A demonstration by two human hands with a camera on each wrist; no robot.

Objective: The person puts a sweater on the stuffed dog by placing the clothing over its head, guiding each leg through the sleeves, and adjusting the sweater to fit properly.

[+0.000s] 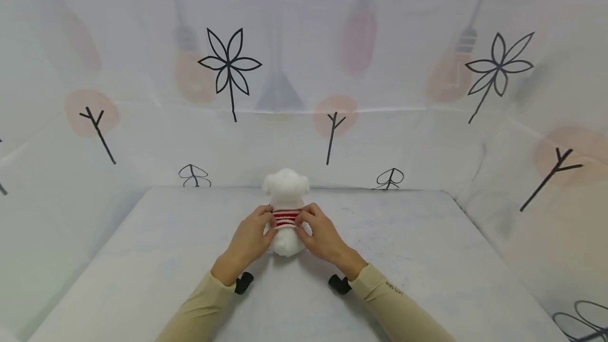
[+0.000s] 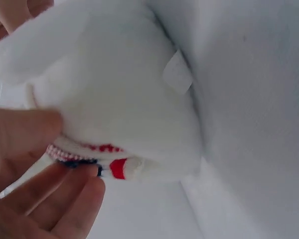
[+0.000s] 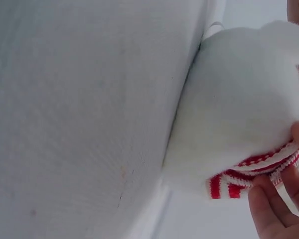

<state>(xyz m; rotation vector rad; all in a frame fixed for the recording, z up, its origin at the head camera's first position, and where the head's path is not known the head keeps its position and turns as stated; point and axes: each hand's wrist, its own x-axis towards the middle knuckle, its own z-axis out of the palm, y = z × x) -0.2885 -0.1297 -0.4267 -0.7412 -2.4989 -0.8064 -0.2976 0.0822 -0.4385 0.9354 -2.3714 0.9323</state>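
Observation:
A white plush toy (image 1: 286,183) with floppy ears sits upright on the table, its back and short tail toward me. Around its middle is a small knitted sweater (image 1: 286,217) with red and white stripes; a dark blue patch shows in the left wrist view. At the sweater's left side, my left hand (image 1: 248,236) pinches the lower edge between thumb and fingers. My right hand (image 1: 325,236) pinches the same edge on the right, and its fingers (image 3: 269,204) lie against the striped knit. The toy's front is hidden in the head view.
The white-covered table (image 1: 157,257) reaches back to a hanging cloth (image 1: 294,141) printed with plants and lamps, which also closes off both sides. A small white tag (image 2: 178,73) sticks out near the toy's base. Dark wrist-worn devices (image 1: 339,284) sit below both wrists.

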